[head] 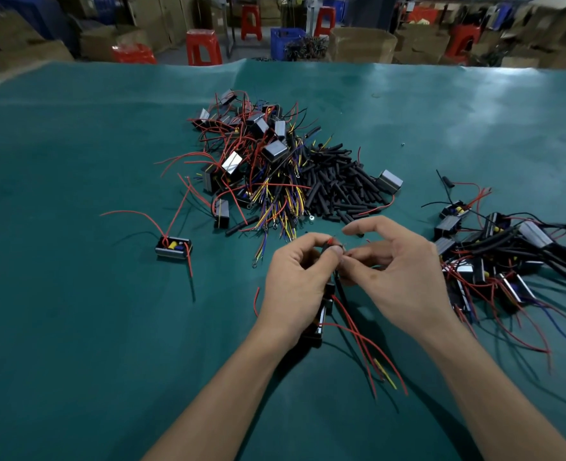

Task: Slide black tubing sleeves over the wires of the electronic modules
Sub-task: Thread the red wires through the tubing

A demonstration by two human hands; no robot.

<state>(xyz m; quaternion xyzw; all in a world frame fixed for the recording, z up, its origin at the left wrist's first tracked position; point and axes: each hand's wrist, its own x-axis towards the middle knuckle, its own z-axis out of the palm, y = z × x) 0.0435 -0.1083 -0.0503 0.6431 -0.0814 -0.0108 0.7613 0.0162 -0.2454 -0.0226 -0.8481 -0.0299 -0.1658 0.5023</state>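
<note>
My left hand [296,281] pinches a short black tubing sleeve [326,248] between thumb and forefinger, just above the green table. Below that hand hangs a small black electronic module [321,316], its red and yellow wires [364,347] trailing toward me. My right hand [401,271] pinches the wire ends at the sleeve's mouth, its forefinger arched above. A heap of loose black sleeves [338,181] lies just beyond my hands. To its left is a pile of modules with bare wires [251,151].
A second pile of modules with black sleeves on their wires [494,257] lies at the right. One lone module [173,247] sits at the left on the green table cover [75,327]. Red stools, a blue crate and cardboard boxes stand beyond the table's far edge.
</note>
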